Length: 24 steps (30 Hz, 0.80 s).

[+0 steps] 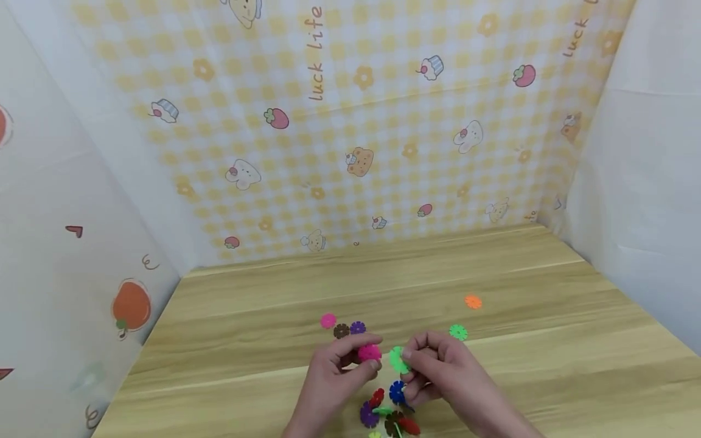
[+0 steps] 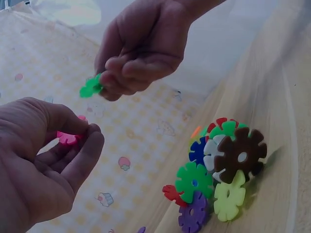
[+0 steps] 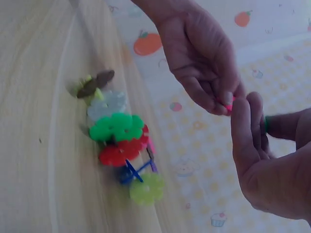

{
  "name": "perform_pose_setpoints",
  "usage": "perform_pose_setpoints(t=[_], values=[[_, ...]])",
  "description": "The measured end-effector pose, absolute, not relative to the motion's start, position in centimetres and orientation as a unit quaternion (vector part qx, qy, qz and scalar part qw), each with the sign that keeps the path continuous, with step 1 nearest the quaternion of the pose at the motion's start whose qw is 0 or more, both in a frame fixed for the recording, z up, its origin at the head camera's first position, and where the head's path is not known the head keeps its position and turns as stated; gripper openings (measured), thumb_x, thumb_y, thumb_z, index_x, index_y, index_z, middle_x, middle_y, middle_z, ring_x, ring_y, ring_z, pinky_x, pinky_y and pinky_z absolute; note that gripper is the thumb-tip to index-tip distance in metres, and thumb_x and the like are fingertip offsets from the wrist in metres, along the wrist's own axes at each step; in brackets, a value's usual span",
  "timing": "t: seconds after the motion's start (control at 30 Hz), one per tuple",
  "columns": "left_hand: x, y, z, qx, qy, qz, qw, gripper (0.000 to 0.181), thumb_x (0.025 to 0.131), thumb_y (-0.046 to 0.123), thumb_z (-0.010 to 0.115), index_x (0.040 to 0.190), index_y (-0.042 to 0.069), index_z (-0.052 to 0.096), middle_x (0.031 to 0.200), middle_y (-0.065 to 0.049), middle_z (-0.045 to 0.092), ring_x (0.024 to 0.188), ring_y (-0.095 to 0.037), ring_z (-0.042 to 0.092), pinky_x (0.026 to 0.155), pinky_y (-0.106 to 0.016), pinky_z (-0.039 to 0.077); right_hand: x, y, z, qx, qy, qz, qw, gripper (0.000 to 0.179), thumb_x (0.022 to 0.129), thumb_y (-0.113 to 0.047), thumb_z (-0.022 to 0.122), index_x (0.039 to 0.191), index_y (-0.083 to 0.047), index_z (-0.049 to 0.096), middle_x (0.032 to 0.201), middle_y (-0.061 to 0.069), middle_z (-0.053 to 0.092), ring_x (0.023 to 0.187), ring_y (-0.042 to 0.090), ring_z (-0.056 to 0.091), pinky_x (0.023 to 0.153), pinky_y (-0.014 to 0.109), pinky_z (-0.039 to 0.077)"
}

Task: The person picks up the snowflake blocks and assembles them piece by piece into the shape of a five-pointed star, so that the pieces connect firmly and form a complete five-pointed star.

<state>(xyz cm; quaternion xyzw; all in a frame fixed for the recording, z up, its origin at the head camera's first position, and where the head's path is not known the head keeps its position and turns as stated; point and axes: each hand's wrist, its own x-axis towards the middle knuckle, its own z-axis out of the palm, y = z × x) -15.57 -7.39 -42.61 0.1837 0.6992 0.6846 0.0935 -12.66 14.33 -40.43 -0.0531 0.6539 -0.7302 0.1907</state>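
My left hand pinches a pink snowflake disc between thumb and fingers; the pink disc shows in the left wrist view too. My right hand pinches a green snowflake disc, held just right of the pink one, the two discs a little apart. The green disc sticks out of my right fingers. Below both hands, a joined cluster of coloured discs lies on the wooden table. The cluster has brown, green, yellow, purple, blue and red pieces.
Loose discs lie on the table beyond the hands: pink, brown, purple, green and orange. Patterned sheet walls close in the back and both sides.
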Motion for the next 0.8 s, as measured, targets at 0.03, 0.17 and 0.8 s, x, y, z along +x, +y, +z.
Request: perform_pose_setpoints(t=[0.03,0.17,0.8], values=[[-15.4,-7.3,-42.6,0.190,0.700,0.682,0.093,0.028,0.089,0.013,0.070,0.116,0.011,0.069,0.099,-0.015,0.064,0.088,-0.015,0.066,0.076,-0.033,0.059,-12.6,14.0,-40.4,-0.046,0.651,-0.733,0.189,0.029,0.097,-0.025,0.059,0.105,0.003,0.052,0.084,0.007,0.065,0.070,0.018,0.066,0.068,0.036,0.059],[-14.9,-7.1,-42.5,0.213,0.708,0.668,0.082,0.023,0.090,0.016,0.069,0.112,0.011,0.072,0.105,-0.010,0.068,0.092,-0.014,0.065,0.075,-0.032,0.059,-12.6,13.4,-40.7,-0.034,0.651,-0.735,0.185,0.026,0.096,-0.021,0.059,0.103,0.003,0.054,0.078,0.005,0.066,0.066,0.016,0.066,0.065,0.035,0.059],[-14.6,-7.3,-42.1,0.237,0.704,0.660,0.108,0.011,0.087,0.016,0.072,0.095,0.009,0.070,0.090,-0.008,0.072,0.078,-0.014,0.069,0.066,-0.029,0.059,-11.4,13.7,-40.6,-0.060,0.656,-0.733,0.168,0.022,0.095,-0.018,0.061,0.099,0.003,0.056,0.072,0.004,0.064,0.061,0.014,0.065,0.064,0.034,0.059]])
